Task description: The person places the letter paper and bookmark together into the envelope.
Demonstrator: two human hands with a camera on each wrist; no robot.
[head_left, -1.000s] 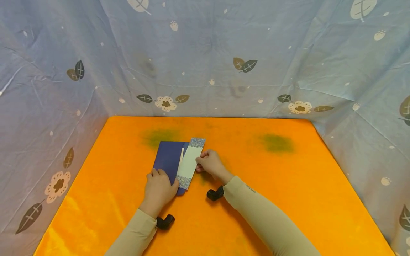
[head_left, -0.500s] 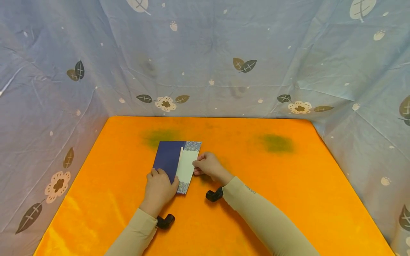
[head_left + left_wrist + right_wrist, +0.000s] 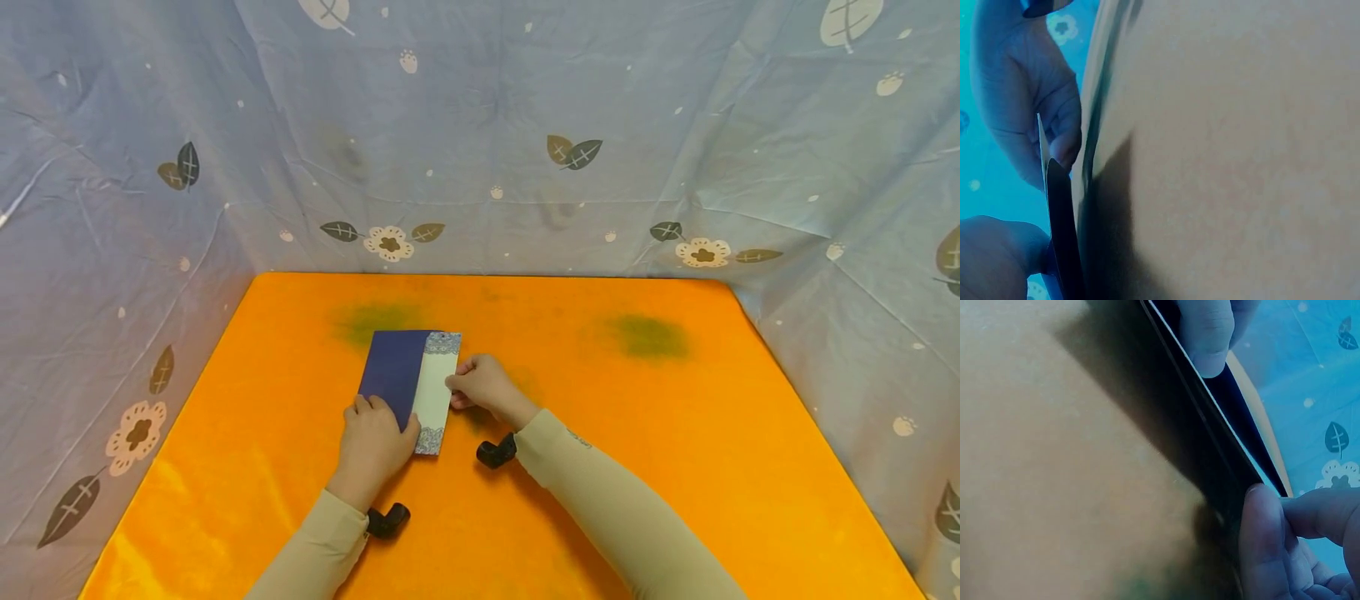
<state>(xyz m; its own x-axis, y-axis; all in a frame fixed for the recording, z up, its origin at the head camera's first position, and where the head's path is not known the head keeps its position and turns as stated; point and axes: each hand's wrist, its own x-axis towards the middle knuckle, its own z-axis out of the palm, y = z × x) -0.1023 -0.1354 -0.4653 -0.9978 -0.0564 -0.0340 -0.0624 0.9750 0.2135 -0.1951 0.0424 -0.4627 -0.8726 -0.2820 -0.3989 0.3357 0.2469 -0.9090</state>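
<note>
A dark blue envelope (image 3: 393, 362) lies toward the left of the table with its opening to the right. From that side shows a pale card (image 3: 437, 392) with blue lace patterns at both ends, its left part hidden by the envelope. My left hand (image 3: 375, 446) holds the envelope at its near end, fingers over the front and thumb at the opening. With thumb and fingertips, my right hand (image 3: 487, 390) pinches the card's right edge. The right wrist view shows this pinch at the card's thin edge (image 3: 1235, 440). Seen edge-on in the left wrist view is the envelope (image 3: 1063, 219).
An orange cloth (image 3: 675, 433) with dark green patches covers the table. Blue-grey patterned curtains (image 3: 480, 150) rise at its back and both sides. A black wrist camera mount (image 3: 387, 521) sticks out below my left hand, another (image 3: 497, 452) below my right.
My right hand has moved left with the card, which was lying slanted over the opening and now sits straight and partly inside the envelope. My left hand has stayed in place.
</note>
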